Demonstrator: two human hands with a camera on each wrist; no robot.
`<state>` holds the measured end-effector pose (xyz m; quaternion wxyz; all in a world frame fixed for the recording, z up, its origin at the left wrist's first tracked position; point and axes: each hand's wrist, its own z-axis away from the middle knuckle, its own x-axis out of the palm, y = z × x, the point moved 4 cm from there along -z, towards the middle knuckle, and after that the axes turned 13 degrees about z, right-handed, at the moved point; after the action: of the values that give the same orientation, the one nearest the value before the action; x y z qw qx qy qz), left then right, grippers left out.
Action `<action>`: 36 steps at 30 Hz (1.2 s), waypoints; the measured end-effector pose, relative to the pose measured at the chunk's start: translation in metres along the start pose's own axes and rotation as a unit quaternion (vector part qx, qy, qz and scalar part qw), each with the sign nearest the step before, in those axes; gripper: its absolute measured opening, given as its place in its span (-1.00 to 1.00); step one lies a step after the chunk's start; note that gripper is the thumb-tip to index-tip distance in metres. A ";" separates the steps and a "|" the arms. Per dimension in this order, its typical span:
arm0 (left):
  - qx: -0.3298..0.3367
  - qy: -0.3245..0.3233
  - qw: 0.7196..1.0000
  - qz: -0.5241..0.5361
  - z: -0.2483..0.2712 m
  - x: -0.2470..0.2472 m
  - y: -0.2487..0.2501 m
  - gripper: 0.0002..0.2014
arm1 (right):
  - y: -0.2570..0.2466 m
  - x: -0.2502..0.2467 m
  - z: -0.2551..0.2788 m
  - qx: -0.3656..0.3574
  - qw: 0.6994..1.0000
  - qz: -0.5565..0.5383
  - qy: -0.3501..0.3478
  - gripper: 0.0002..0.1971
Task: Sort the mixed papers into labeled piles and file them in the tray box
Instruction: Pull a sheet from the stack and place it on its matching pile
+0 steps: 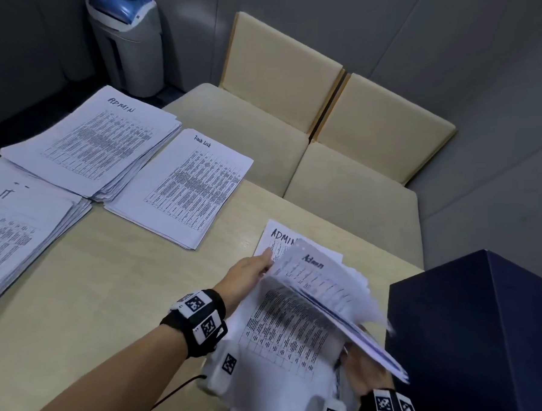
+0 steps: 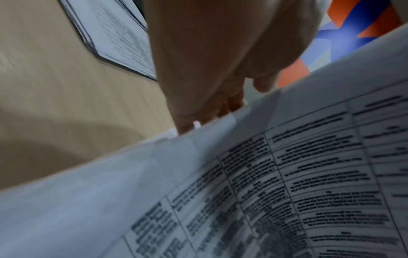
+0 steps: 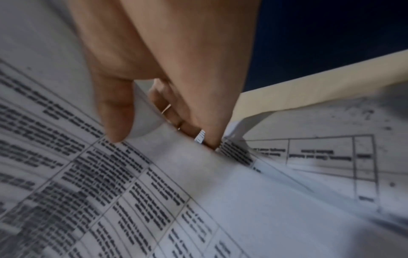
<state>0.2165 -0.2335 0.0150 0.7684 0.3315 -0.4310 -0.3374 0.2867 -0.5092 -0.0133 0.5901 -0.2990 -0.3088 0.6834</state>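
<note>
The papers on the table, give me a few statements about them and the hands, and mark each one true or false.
1. A pile at the far left of the table has ADMIN handwritten on its top sheet. True.
2. The pile marked Task List lies on the dark blue box. False: it lies on the table, beside the ADMIN pile.
3. The right hand grips a lifted bundle of sheets. True.
4. The left hand rests idle on bare table. False: its fingers reach under the lifted sheets.
5. A loose sheet marked ADMIN lies on the table beyond the hands. True.
</note>
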 end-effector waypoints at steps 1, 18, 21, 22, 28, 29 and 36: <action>0.013 0.054 0.997 -0.052 -0.003 -0.006 0.000 -0.48 | -0.003 0.004 0.001 0.001 1.000 0.003 0.000 -0.76; 0.056 -0.170 0.966 -0.184 -0.001 -0.001 -0.012 -0.61 | -0.012 0.005 0.008 0.038 0.998 -0.048 0.010 -0.69; -0.051 -0.159 0.983 -0.076 0.008 0.009 -0.012 -0.59 | -0.009 0.004 0.003 0.008 0.998 -0.063 0.027 -0.55; -0.085 -0.132 0.985 -0.067 0.009 0.010 -0.011 -0.53 | -0.008 0.003 0.002 0.012 0.998 -0.052 0.034 -0.57; 0.002 0.102 0.892 -0.441 -0.007 -0.010 -0.015 -0.69 | -0.003 -0.007 0.006 0.005 0.998 -0.056 0.036 -0.79; -0.020 0.115 0.864 -0.490 -0.007 -0.012 -0.018 -0.68 | 0.000 -0.012 0.004 -0.006 0.998 -0.060 0.036 -0.70; -0.029 0.079 0.736 -0.672 -0.002 -0.004 -0.026 -0.75 | 0.001 -0.018 0.018 0.018 0.998 -0.048 0.039 -0.49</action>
<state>0.2107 -0.2442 -0.0088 0.3825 0.5377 -0.0237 -0.7510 0.2738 -0.5287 -0.0020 0.6390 -0.2996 -0.2870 0.6477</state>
